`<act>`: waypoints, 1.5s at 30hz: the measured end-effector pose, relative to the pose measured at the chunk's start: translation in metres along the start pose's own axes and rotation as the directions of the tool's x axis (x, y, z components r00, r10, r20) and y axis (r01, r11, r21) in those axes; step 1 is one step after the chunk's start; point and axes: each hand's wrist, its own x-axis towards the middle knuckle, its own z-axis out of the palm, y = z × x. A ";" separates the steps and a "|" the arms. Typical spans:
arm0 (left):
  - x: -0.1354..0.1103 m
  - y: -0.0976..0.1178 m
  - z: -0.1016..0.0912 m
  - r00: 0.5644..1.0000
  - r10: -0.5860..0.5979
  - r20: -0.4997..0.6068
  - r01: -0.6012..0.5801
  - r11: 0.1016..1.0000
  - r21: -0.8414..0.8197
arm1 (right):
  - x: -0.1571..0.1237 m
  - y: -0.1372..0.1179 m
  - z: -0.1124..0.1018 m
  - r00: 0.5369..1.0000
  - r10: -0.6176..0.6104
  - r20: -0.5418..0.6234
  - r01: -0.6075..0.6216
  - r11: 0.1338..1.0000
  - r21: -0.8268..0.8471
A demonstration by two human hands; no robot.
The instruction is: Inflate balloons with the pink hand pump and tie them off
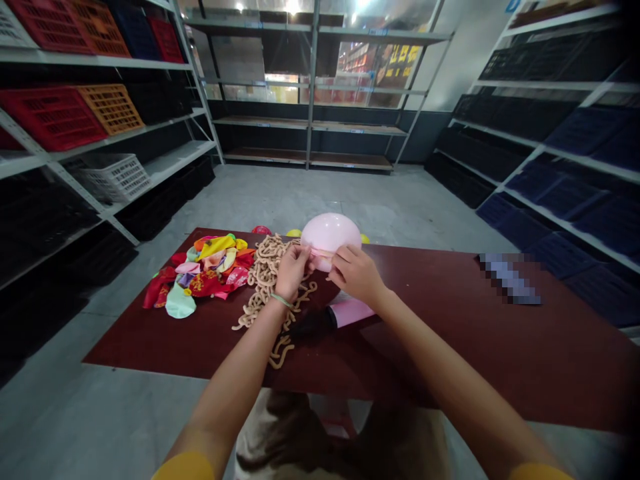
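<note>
A pale pink inflated balloon (331, 230) is between my hands, above the table. My left hand (294, 270) is closed, pinching at the balloon's near left side. On the right, my right hand (354, 272) is also closed, with its fingertips at the near side of the balloon. A thin pinkish strip runs between the fingertips of both hands; I cannot tell if it is the balloon's neck. Below the right hand lies a pink tube-shaped object with a black end (350, 311). A heap of curly tan cord-like pieces (267, 267) spreads beside and under my left hand.
Several limp coloured balloons (210, 270) lie piled on the left of the dark red table (440, 320). A blurred-out flat item (510, 279) rests at the right. Red (261, 230) and yellow round shapes show past the far edge. Shelves with crates (113, 177) stand around.
</note>
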 end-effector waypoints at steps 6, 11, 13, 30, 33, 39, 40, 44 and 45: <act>-0.004 0.004 0.003 0.997 0.035 0.069 -0.038 0.998 0.048 | 0.002 -0.002 -0.003 0.997 -0.068 -0.024 0.070 0.991 0.117; -0.004 0.012 0.002 0.991 -0.064 0.115 0.058 0.997 0.054 | 0.000 0.003 -0.011 0.998 -0.058 -0.039 0.066 0.957 0.283; -0.005 0.014 0.002 0.985 -0.084 0.152 0.074 0.994 0.075 | -0.001 0.006 -0.016 0.999 -0.002 -0.043 0.017 0.938 0.345; -0.013 0.026 -0.002 0.805 -0.308 0.507 0.244 0.951 0.190 | 0.016 0.018 -0.049 0.972 -0.067 0.226 0.052 0.996 0.072; -0.014 0.025 -0.002 0.806 -0.299 0.512 0.265 0.954 0.139 | 0.016 0.019 -0.049 0.973 -0.058 0.225 0.033 0.993 0.112; -0.013 0.023 0.001 0.761 -0.331 0.557 0.237 0.942 0.237 | 0.020 0.022 -0.055 0.947 0.021 0.322 -0.081 0.981 0.174; -0.013 0.022 0.002 0.762 -0.330 0.558 0.219 0.941 0.257 | 0.022 0.023 -0.057 0.939 0.028 0.344 -0.096 0.979 0.182; -0.017 0.015 0.006 0.784 -0.286 0.551 0.078 0.926 0.370 | 0.032 0.026 -0.062 0.898 0.039 0.439 -0.130 0.975 0.178; -0.018 0.012 0.007 0.792 -0.255 0.555 0.006 0.911 0.411 | 0.035 0.026 -0.062 0.882 0.051 0.468 -0.134 0.980 0.144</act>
